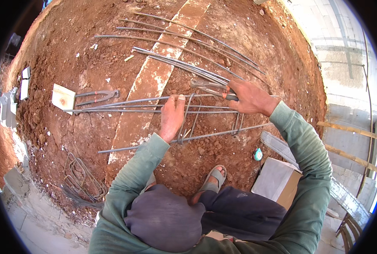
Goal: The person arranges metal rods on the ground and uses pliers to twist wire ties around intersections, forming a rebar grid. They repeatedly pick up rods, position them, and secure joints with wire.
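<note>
Grey steel bars (214, 112) run left to right above reddish soil (226, 150), crossed by a bent rectangular steel stirrup (184, 119), its long axis near to far, just right of the nearer left hand (170, 120). Whether those fingertips grip anything, I cannot tell. The right hand (251, 98) clasps dark-handled metal pincers (220, 93), head leftward, beside the stirrup's far end.

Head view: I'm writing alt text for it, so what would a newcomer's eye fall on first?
Probably the bare hands near the centre: the right hand grips pincers, while the left hand is at a frame of metal bars. Beyond them, loose metal rods fan out across a long board. A small turquoise tape measure also stands out on the reddish soil, right of centre.
</note>
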`<control>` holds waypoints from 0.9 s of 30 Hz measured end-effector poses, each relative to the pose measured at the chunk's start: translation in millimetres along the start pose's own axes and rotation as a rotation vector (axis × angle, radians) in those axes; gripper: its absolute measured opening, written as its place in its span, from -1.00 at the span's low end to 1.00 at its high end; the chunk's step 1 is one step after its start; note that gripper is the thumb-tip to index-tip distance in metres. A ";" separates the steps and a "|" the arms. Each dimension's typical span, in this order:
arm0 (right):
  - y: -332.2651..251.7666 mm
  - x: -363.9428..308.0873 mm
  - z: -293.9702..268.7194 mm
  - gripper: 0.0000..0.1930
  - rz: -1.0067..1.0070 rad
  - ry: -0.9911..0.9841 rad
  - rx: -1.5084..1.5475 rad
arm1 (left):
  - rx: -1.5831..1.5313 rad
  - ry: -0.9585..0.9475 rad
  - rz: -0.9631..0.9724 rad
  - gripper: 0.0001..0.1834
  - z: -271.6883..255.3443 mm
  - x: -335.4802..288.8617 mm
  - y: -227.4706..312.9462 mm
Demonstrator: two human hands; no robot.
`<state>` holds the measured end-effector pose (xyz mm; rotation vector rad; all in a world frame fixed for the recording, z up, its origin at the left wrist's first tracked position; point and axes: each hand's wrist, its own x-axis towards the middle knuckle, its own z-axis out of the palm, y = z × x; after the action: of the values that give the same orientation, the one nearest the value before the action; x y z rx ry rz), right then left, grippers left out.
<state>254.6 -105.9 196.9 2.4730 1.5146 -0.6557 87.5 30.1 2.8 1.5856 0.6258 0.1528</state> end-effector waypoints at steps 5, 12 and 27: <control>-62.6 -67.4 53.6 -0.64 0.298 -0.001 0.509 | -0.783 -0.551 -0.293 -0.64 -1.0 -43.1 32.1; -75.7 -137.5 139.0 -0.57 0.148 -0.167 0.705 | -0.463 -0.791 -0.714 -0.76 -26.4 -100.3 2.7; -149.0 -113.6 208.2 -0.22 0.162 0.300 0.944 | -0.940 -0.338 -0.261 -0.76 1.1 -133.6 -9.1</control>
<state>21.6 -202.6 75.3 3.4645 1.2160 -1.2299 -26.8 -34.5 29.8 0.5928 0.3902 -0.0251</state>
